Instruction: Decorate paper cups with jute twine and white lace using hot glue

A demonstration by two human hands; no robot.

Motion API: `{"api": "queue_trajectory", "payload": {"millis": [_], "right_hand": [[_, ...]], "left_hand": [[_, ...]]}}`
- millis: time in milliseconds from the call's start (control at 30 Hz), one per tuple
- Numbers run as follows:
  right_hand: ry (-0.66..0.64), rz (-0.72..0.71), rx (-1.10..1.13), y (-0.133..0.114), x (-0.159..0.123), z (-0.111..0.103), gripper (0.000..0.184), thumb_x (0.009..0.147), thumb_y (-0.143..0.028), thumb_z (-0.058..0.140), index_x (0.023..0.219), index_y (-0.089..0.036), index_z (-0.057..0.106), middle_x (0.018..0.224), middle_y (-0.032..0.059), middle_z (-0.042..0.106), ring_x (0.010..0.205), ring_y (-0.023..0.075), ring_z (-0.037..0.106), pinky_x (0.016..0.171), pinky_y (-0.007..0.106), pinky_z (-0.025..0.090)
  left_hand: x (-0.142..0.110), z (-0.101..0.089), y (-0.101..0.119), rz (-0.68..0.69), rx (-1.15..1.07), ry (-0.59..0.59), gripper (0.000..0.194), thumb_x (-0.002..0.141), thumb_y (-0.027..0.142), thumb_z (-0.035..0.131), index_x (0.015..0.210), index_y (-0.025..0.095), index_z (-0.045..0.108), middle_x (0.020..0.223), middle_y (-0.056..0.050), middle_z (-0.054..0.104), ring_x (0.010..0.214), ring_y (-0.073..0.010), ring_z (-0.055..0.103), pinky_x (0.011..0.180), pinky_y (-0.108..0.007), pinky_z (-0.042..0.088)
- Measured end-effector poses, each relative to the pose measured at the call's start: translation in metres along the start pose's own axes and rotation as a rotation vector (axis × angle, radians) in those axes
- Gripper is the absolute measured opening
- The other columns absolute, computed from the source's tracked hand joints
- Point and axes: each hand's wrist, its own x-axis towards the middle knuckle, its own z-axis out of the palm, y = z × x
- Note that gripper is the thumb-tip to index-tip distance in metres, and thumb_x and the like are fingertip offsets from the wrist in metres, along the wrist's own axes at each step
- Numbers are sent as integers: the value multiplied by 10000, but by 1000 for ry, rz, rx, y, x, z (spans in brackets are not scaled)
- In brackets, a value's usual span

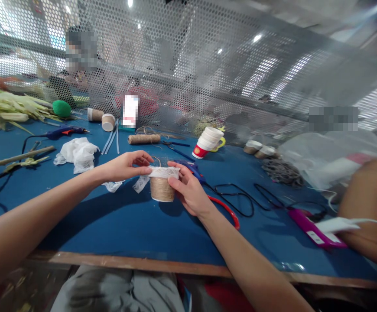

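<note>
A small cup (162,190) wrapped in brown twine is held upright over the blue table, with a band of white lace (163,172) around its top. My right hand (190,186) grips the cup from the right, thumb on its front. At the left of the rim, my left hand (134,164) pinches the lace between thumb and fingers. A loose lace tail (141,184) hangs down to the left of the cup. Behind my right hand lies a blue glue gun (193,170), partly hidden.
Left on the table (117,236) are crumpled lace (78,151), another glue gun (65,131) and glue sticks (111,136). Behind are a twine roll (144,138), scissors (178,149) and stacked paper cups (206,143). At right, a co-worker's arm (367,208) is near a purple power strip (315,229).
</note>
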Motion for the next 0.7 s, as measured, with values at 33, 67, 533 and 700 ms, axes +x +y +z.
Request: {"api": "queue_trajectory", "payload": {"millis": [33, 67, 533, 700], "right_hand": [[1, -1, -3, 1, 0, 0, 565, 583, -419, 762, 1057, -253, 503, 1033, 45, 590, 940, 196, 574, 877, 392, 453], [2, -4, -11, 1, 0, 0, 565, 587, -418, 761, 1060, -250, 502, 1038, 46, 587, 945, 195, 572, 885, 391, 448], [-31, -117, -294, 7, -2, 3, 563, 659, -403, 714, 1132, -221, 469, 1058, 67, 544, 945, 198, 564, 875, 393, 450], [-36, -118, -330, 5, -4, 5, 546, 672, -382, 704, 1133, -222, 458, 1049, 64, 544, 904, 188, 575, 843, 382, 469]], "left_hand": [[-1, -1, 0, 27, 12, -22, 299, 754, 312, 558, 1009, 158, 535, 993, -69, 620, 930, -160, 575, 800, -298, 444], [-1, -3, 1, 59, 20, -40, 292, 754, 297, 556, 1012, 161, 547, 1057, -76, 611, 991, -167, 561, 849, -306, 428], [-3, 17, 7, 128, 69, -11, 206, 773, 336, 541, 665, 162, 549, 1108, -95, 589, 1099, -200, 518, 966, -343, 346], [-4, 15, 10, 121, 86, -50, 203, 764, 344, 552, 680, 160, 545, 1129, -90, 578, 1077, -199, 526, 938, -332, 364]]}}
